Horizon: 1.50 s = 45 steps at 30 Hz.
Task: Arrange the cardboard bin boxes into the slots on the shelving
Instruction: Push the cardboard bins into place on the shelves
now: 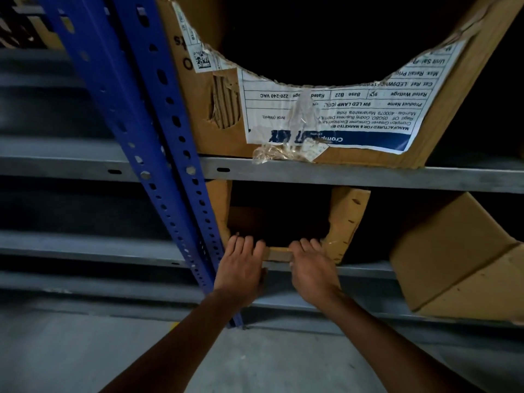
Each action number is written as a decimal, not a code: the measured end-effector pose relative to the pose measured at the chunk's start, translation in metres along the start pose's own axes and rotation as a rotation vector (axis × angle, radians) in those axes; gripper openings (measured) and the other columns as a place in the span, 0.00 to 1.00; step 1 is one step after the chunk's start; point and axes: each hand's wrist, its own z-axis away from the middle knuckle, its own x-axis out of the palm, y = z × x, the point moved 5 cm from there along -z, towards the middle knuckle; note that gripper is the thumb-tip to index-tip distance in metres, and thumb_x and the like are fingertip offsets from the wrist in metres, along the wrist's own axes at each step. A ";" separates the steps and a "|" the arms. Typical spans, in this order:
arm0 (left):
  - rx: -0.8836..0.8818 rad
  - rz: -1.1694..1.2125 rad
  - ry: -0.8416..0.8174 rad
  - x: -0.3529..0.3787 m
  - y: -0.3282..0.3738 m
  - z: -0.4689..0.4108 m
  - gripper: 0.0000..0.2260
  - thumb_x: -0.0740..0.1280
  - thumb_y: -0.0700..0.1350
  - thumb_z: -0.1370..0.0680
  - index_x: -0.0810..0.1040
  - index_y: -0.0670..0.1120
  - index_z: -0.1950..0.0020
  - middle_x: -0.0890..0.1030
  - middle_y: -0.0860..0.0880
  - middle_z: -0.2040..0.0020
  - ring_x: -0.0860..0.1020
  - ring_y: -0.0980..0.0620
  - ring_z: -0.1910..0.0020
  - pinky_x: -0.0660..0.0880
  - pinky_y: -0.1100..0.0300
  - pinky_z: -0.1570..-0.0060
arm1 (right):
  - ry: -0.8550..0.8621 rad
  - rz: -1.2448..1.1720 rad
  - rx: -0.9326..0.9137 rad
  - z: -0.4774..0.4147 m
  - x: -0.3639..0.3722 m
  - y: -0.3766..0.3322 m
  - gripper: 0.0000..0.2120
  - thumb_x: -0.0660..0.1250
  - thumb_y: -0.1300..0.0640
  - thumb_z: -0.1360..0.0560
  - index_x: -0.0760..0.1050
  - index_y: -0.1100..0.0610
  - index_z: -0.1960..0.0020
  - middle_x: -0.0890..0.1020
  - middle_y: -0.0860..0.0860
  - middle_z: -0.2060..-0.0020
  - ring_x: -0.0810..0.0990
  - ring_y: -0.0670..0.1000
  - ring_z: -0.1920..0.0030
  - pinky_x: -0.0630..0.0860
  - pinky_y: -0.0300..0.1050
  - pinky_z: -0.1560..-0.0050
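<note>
Storage warehouse: slotted blue steel upright (pixel 158 154), grey metal shelves (pixel 368 174), cut-front cardboard bin boxes (pixel 215 109), concrete floor (pixel 85 350).

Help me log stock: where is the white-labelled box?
Head view: the labelled box sits on the upper shelf, right of the blue post, above the lower box gripped by the left hand and right hand.

We see dim light, black shadow inside the box (pixel 347 219) beyond our grip, label (pixel 326 114) above brightest, soft blur, bowed edges.
</note>
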 end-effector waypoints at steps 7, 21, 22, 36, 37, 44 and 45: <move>0.018 0.063 -0.087 -0.016 -0.002 -0.002 0.31 0.60 0.55 0.20 0.55 0.45 0.21 0.68 0.43 0.31 0.64 0.43 0.29 0.50 0.49 0.24 | -0.205 -0.079 0.022 0.000 -0.010 0.000 0.30 0.66 0.47 0.24 0.60 0.51 0.26 0.67 0.50 0.31 0.64 0.52 0.33 0.66 0.48 0.33; -0.019 0.373 0.096 -0.155 0.018 0.080 0.28 0.55 0.55 0.17 0.56 0.44 0.21 0.61 0.40 0.23 0.57 0.41 0.22 0.59 0.46 0.25 | -0.139 -0.413 0.128 0.088 -0.159 -0.045 0.37 0.66 0.48 0.22 0.51 0.51 0.21 0.57 0.50 0.22 0.58 0.53 0.24 0.64 0.50 0.28; -0.034 0.402 0.112 -0.170 0.024 0.090 0.28 0.52 0.56 0.17 0.57 0.43 0.21 0.62 0.40 0.23 0.59 0.41 0.23 0.60 0.46 0.25 | -0.114 -0.443 0.163 0.101 -0.176 -0.045 0.37 0.67 0.48 0.23 0.52 0.51 0.21 0.58 0.50 0.22 0.60 0.54 0.25 0.65 0.50 0.29; 0.129 0.598 0.214 -0.287 0.141 0.121 0.24 0.57 0.53 0.19 0.64 0.42 0.26 0.70 0.37 0.32 0.72 0.38 0.36 0.73 0.46 0.39 | 0.165 -0.459 0.521 0.230 -0.316 0.029 0.37 0.69 0.53 0.23 0.53 0.55 0.22 0.68 0.56 0.28 0.69 0.59 0.31 0.69 0.53 0.34; 0.157 0.588 0.224 -0.292 0.154 0.117 0.24 0.59 0.52 0.19 0.64 0.42 0.26 0.70 0.38 0.33 0.72 0.39 0.37 0.74 0.47 0.39 | 0.168 -0.451 0.537 0.236 -0.322 0.040 0.37 0.69 0.54 0.23 0.52 0.55 0.22 0.68 0.56 0.28 0.69 0.60 0.31 0.69 0.54 0.35; 0.283 0.509 0.176 -0.296 0.248 0.102 0.27 0.65 0.47 0.22 0.62 0.43 0.24 0.70 0.40 0.31 0.70 0.41 0.35 0.72 0.47 0.38 | 0.201 -0.459 0.580 0.271 -0.342 0.114 0.32 0.69 0.56 0.25 0.59 0.55 0.25 0.73 0.55 0.35 0.73 0.59 0.36 0.72 0.53 0.39; 0.281 0.503 0.159 -0.294 0.264 0.100 0.27 0.65 0.47 0.22 0.62 0.43 0.24 0.70 0.41 0.32 0.70 0.42 0.37 0.73 0.48 0.39 | 0.199 -0.462 0.582 0.276 -0.344 0.128 0.31 0.69 0.56 0.25 0.61 0.55 0.26 0.73 0.54 0.35 0.72 0.58 0.36 0.72 0.53 0.39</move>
